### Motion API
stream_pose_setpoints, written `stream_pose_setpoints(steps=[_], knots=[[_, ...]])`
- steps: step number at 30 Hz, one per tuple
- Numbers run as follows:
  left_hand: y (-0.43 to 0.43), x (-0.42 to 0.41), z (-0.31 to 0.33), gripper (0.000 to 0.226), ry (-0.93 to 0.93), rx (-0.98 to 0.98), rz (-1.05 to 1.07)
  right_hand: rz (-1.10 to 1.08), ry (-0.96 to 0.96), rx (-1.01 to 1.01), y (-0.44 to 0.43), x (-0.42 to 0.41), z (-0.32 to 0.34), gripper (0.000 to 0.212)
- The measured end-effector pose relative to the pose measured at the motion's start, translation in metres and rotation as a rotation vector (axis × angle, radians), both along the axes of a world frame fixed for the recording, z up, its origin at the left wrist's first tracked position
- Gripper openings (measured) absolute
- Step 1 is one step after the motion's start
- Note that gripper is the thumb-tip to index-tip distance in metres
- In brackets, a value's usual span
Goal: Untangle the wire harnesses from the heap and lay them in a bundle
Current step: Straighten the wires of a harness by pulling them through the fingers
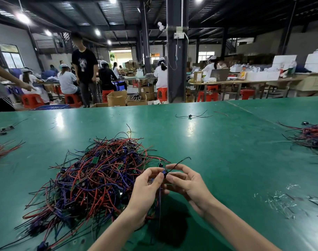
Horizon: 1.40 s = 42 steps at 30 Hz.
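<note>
At the green bench (227, 151), our left hand (145, 187) and right hand (189, 183) each hold a pinching grip on one wire harness (164, 173), just right of the heap (93, 178); its black lead (180, 162) points up-right (purple strands (159, 200) hang below).

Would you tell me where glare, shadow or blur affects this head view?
Head view: lamp glare whitens the table in patches; a shadow pools below the left hand and right hand pinching a harness; the heap blurs at its near edge; wide-angle distortion stretches the frame's corners.

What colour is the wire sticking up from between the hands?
The wire is black; the head view shows it best.
</note>
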<state>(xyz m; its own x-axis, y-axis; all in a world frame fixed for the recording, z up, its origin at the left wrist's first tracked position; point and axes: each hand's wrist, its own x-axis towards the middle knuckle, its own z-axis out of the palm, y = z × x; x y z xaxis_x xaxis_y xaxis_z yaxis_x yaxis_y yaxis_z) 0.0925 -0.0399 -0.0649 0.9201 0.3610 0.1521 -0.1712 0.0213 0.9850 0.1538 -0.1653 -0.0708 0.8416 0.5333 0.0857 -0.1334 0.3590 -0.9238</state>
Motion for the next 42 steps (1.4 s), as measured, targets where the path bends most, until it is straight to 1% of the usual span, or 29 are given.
stream_pose_setpoints(steps=[3, 6, 9, 11, 15, 18, 21, 22, 24, 25, 26, 27, 28, 29, 30, 31, 32, 33, 34, 38, 40, 42], knots=[[0.0, -0.002, 0.002, 0.012, -0.061, 0.056, 0.016, 0.081, 0.05, 0.001, 0.0, 0.0, 0.001, 0.029], [0.002, -0.003, 0.005, 0.015, -0.104, 0.155, 0.044, 0.158, 0.126, 0.003, -0.001, 0.002, 0.002, 0.038], [0.002, -0.004, 0.009, 0.018, -0.126, 0.234, 0.018, 0.197, 0.137, -0.006, 0.001, 0.002, 0.0, 0.048], [0.002, -0.005, 0.011, 0.017, -0.132, 0.232, 0.018, 0.193, 0.136, -0.05, 0.002, 0.002, -0.002, 0.045], [0.004, -0.01, 0.022, 0.016, -0.15, 0.095, 0.022, 0.156, 0.085, -0.194, 0.003, 0.001, -0.002, 0.032], [0.004, -0.013, 0.026, 0.02, -0.11, -0.017, 0.014, 0.199, 0.138, -0.195, 0.002, 0.0, 0.002, 0.017], [0.003, -0.013, 0.026, 0.022, -0.016, -0.176, -0.006, 0.228, 0.273, -0.083, 0.0, 0.003, 0.006, 0.03], [0.003, -0.013, 0.026, 0.021, 0.021, -0.226, -0.009, 0.199, 0.321, -0.011, -0.001, 0.005, 0.006, 0.031], [0.003, -0.012, 0.028, 0.018, 0.077, -0.341, -0.001, 0.075, 0.398, 0.139, -0.001, 0.009, 0.007, 0.027], [0.003, -0.011, 0.03, 0.016, 0.09, -0.41, 0.002, -0.002, 0.383, 0.158, -0.001, 0.011, 0.007, 0.026], [0.003, -0.011, 0.031, 0.014, 0.096, -0.472, -0.001, -0.087, 0.304, 0.099, -0.001, 0.013, 0.006, 0.027], [0.004, -0.011, 0.033, 0.015, 0.102, -0.519, -0.009, -0.184, 0.165, -0.04, -0.001, 0.013, 0.004, 0.031], [0.004, -0.011, 0.034, 0.015, 0.108, -0.554, -0.025, -0.295, -0.028, -0.254, -0.003, 0.014, 0.001, 0.034], [0.005, -0.012, 0.035, 0.014, 0.111, -0.583, -0.047, -0.395, -0.265, -0.494, -0.005, 0.015, -0.002, 0.037], [0.006, -0.013, 0.036, 0.012, 0.109, -0.612, -0.073, -0.448, -0.506, -0.717, -0.007, 0.016, -0.006, 0.041], [0.006, -0.013, 0.036, 0.011, 0.106, -0.648, -0.098, -0.444, -0.708, -0.9, -0.009, 0.017, -0.01, 0.044], [0.007, -0.014, 0.037, 0.011, 0.102, -0.687, -0.119, -0.386, -0.841, -1.031, -0.01, 0.017, -0.013, 0.046], [0.007, -0.014, 0.037, 0.014, 0.097, -0.719, -0.132, -0.293, -0.897, -1.093, -0.01, 0.016, -0.016, 0.044], [0.008, -0.013, 0.037, 0.016, 0.092, -0.738, -0.14, -0.197, -0.903, -1.094, -0.009, 0.012, -0.019, 0.041], [0.009, -0.012, 0.037, 0.019, 0.073, -0.725, -0.154, 0.049, -0.858, -0.849, 0.002, -0.006, -0.019, 0.033], [0.01, -0.011, 0.036, 0.021, 0.063, -0.701, -0.141, 0.11, -0.82, -0.842, 0.006, -0.012, -0.016, 0.03], [0.01, -0.012, 0.036, 0.02, 0.05, -0.693, -0.132, 0.06, -0.787, -0.887, 0.007, -0.013, -0.012, 0.03]])
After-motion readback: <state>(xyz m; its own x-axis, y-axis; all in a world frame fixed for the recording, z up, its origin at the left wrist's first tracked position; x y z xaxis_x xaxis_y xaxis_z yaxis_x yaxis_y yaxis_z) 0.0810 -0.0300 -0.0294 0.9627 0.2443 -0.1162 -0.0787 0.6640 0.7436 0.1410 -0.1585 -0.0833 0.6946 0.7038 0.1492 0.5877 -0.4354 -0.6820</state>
